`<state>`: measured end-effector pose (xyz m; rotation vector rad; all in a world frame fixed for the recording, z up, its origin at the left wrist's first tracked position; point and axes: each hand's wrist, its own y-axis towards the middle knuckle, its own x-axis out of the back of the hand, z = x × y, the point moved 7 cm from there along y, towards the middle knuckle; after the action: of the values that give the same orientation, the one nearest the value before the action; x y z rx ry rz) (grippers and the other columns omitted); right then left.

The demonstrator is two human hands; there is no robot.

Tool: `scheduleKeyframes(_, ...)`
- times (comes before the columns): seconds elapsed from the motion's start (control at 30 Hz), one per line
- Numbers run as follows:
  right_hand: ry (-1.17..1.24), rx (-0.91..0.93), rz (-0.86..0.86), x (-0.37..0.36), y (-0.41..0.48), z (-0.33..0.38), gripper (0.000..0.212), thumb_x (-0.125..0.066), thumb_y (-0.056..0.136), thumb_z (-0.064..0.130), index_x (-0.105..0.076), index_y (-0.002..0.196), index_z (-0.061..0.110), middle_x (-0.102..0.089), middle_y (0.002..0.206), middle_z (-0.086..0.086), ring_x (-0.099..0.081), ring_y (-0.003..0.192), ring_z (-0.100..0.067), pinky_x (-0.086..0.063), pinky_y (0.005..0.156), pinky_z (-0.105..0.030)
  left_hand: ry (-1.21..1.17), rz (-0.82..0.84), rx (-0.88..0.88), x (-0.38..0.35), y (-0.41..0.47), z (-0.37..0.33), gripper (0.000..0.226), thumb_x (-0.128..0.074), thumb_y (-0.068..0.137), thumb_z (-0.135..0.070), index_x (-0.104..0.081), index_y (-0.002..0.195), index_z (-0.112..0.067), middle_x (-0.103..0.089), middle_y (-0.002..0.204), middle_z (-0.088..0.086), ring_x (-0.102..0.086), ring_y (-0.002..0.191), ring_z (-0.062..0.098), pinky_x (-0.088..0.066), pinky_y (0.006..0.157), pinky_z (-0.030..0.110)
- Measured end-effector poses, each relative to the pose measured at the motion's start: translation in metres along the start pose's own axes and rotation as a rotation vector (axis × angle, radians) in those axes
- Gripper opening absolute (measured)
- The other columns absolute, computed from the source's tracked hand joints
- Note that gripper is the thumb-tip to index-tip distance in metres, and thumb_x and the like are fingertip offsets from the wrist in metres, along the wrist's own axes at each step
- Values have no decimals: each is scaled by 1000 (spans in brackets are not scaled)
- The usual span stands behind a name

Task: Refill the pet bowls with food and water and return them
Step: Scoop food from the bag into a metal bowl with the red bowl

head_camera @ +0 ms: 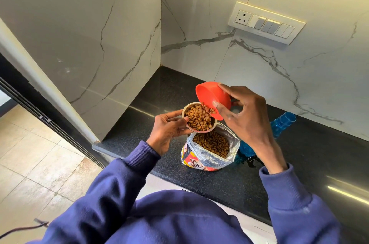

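Two hands were at work above the black counter (299,163), and each held one bowl, so there were two bowls in all. The left hand (167,131) gripped a small steel bowl (201,131), fingers curled under its side and the thumb laid along the near rim. That bowl was held off the counter, directly over an open bag (201,161), and it was heaped almost full of brown kibble (199,118).

The right hand (241,112) pinched an orange bowl (211,94), thumb on the lower lip and fingers spread across the back. The orange bowl was tipped steeply, mouth turned to the left, its low edge just above the far side of the steel bowl. A few pellets clung at that edge; the rest of its inside showed bare.

One bag stood upright on the counter, top folded open, with more kibble inside and a dog's face printed on its front.

Behind the right forearm lay blue translucent plastic, probably a single bottle (282,123), though the arm hid its middle.

One switch plate (266,23) sat on the marble wall, carrying one socket and a row of rocker switches. Both arms wore dark blue sleeves.
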<state>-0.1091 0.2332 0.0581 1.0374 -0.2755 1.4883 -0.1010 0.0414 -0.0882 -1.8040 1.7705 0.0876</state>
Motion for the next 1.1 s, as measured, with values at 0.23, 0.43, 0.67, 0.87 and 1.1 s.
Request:
scheduleKeyframes(0.23,-109,112,-32,-6,1,11,63,-67,86,38,-57,144,14,-63,133,-12,-64,116,-24,-60,91,-43,3,-17,-3,7,15,-2,26,-64,93,7,-70,118,4,-77,104,20,-80,80,22,-66,65,31)
scheduleKeyframes(0.43,204,-38,-176,-9,3,-18,57,-75,90,30,-58,143,20,-64,131,2,-67,114,-10,-60,88,-27,-3,-13,7,14,30,-5,23,-64,93,7,-72,114,2,-77,106,20,-80,80,23,-65,63,29)
scheduleKeyframes(0.67,733,-572,-361,-26,-15,-88,48,-77,88,17,-66,134,15,-79,105,10,-76,98,-8,-64,83,-36,-6,-171,26,55,57,-1,24,-65,93,7,-70,114,-1,-76,102,16,-80,77,21,-65,60,29)
scheduleKeyframes(0.87,812,-664,-376,-35,-29,-106,40,-74,89,13,-68,128,18,-77,111,-5,-76,94,-9,-61,70,-22,-37,-312,104,103,85,28,36,-61,94,10,-61,130,7,-67,122,25,-72,98,35,-66,60,34)
scheduleKeyframes(1.1,755,-714,-371,-43,-43,-109,41,-76,88,14,-69,128,16,-78,103,1,-77,95,-14,-64,74,-29,-74,-439,218,131,113,68,40,-53,96,18,-55,136,14,-61,130,34,-63,109,40,-63,82,45)
